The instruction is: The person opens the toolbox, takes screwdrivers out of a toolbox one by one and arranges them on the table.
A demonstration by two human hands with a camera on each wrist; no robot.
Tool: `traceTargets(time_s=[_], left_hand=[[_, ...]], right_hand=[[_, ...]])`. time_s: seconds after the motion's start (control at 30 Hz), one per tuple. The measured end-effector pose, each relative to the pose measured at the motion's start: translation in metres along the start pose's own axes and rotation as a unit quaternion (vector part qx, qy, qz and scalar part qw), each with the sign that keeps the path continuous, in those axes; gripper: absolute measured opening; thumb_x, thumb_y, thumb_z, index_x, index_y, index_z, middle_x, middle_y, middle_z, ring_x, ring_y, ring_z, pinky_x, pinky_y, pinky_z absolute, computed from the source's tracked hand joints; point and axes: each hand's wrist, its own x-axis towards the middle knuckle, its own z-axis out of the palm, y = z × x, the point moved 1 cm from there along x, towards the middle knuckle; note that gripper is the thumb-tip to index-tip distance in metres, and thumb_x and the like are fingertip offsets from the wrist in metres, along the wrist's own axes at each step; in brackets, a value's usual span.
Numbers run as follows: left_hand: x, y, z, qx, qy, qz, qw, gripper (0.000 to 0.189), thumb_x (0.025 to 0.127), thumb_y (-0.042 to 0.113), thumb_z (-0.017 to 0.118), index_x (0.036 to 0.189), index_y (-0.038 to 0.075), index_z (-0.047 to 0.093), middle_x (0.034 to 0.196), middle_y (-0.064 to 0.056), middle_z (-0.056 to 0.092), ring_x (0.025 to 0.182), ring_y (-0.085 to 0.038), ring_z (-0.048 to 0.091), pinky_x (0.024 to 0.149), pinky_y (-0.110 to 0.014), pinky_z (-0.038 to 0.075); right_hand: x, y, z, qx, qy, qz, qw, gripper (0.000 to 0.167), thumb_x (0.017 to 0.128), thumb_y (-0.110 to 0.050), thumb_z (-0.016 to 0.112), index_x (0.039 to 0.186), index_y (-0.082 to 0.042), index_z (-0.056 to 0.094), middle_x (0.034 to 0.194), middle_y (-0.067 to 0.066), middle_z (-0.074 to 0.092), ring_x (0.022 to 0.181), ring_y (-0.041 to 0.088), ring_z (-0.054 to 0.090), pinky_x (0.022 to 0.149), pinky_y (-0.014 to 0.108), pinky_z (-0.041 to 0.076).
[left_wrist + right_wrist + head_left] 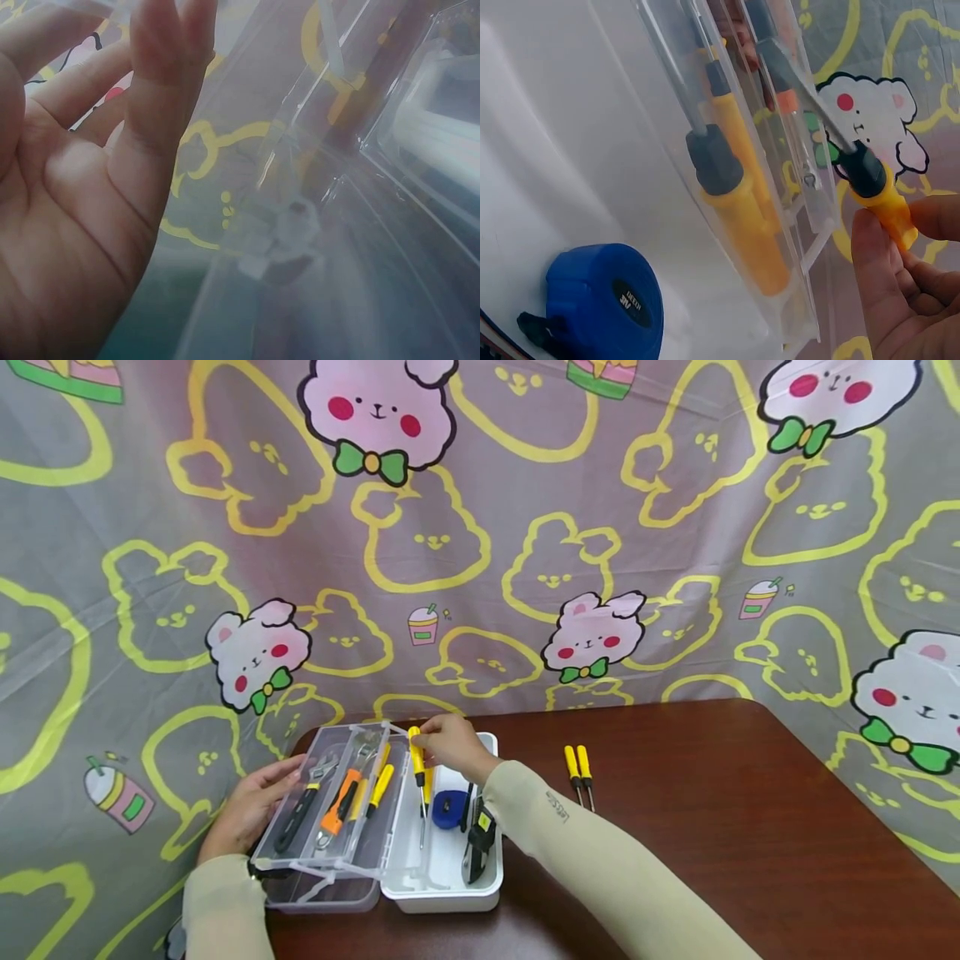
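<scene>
My right hand (455, 745) pinches the yellow handle of a screwdriver (416, 757) over the white toolbox (442, 904), its shank pointing down. The right wrist view shows the thumb and fingertips at the handle's end. A second yellow screwdriver (742, 232) lies close by behind clear plastic. My left hand (251, 802) is at the left edge of the clear tray (296, 852), fingers fairly straight beside the plastic. In the tray are an adjustable wrench (300, 814), an orange-handled tool (341, 806) and yellow-handled tools (380, 789).
Inside the toolbox sit a blue tape measure (450, 810) and a black-and-grey tool (478, 847). Two yellow screwdrivers (577, 764) lie on the brown table (697, 810) to the right. A patterned curtain (480, 568) hangs behind the table.
</scene>
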Motion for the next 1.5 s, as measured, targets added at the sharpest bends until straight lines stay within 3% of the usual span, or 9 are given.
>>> traceTargets(time_s=[0.27, 0.5, 0.73, 1.23, 1.5], left_hand=[[0.0, -0.002, -0.001, -0.015, -0.005, 0.0, 0.9999, 0.074, 0.094, 0.045, 0.061, 0.152, 0.009, 0.033, 0.146, -0.019, 0.039, 0.099, -0.009, 0.061, 0.08, -0.029, 0.054], [0.002, -0.002, -0.003, -0.019, -0.006, -0.002, 0.9998, 0.075, 0.093, 0.046, 0.062, 0.152, 0.01, 0.034, 0.144, -0.018, 0.042, 0.098, -0.01, 0.062, 0.08, -0.031, 0.054], [0.001, -0.003, -0.002, -0.011, -0.006, 0.005, 0.9999, 0.074, 0.094, 0.046, 0.061, 0.152, 0.009, 0.033, 0.146, -0.018, 0.04, 0.1, -0.008, 0.06, 0.081, -0.028, 0.053], [0.0, -0.002, -0.002, -0.027, -0.01, -0.003, 0.9996, 0.076, 0.093, 0.045, 0.063, 0.152, 0.009, 0.033, 0.143, -0.017, 0.042, 0.099, -0.01, 0.061, 0.08, -0.032, 0.054], [-0.001, 0.0, -0.002, -0.052, -0.017, 0.0, 0.9985, 0.074, 0.093, 0.042, 0.063, 0.152, 0.009, 0.033, 0.126, -0.003, 0.056, 0.096, -0.013, 0.065, 0.08, -0.035, 0.055]], right_hand=[[-0.002, -0.005, -0.009, -0.001, 0.019, 0.011, 0.9998, 0.017, 0.09, -0.011, 0.07, 0.1, 0.003, 0.068, 0.083, 0.01, 0.067, 0.065, 0.022, 0.066, 0.061, 0.033, 0.057], [-0.006, -0.006, -0.027, -0.008, 0.018, 0.005, 0.9998, 0.018, 0.093, -0.015, 0.068, 0.102, 0.0, 0.069, 0.088, 0.01, 0.066, 0.073, 0.022, 0.064, 0.064, 0.033, 0.057], [-0.009, -0.005, -0.041, -0.016, 0.016, 0.001, 0.9997, 0.02, 0.094, -0.016, 0.066, 0.106, 0.0, 0.069, 0.094, 0.011, 0.066, 0.081, 0.028, 0.064, 0.072, 0.04, 0.057], [-0.009, 0.007, -0.074, -0.037, 0.039, 0.017, 0.9984, 0.023, 0.093, -0.018, 0.067, 0.107, 0.001, 0.069, 0.094, 0.011, 0.066, 0.079, 0.025, 0.064, 0.068, 0.035, 0.057], [-0.013, 0.012, -0.093, -0.031, 0.051, 0.021, 0.998, 0.023, 0.095, -0.015, 0.064, 0.109, 0.003, 0.067, 0.096, 0.015, 0.065, 0.077, 0.026, 0.064, 0.072, 0.04, 0.057]])
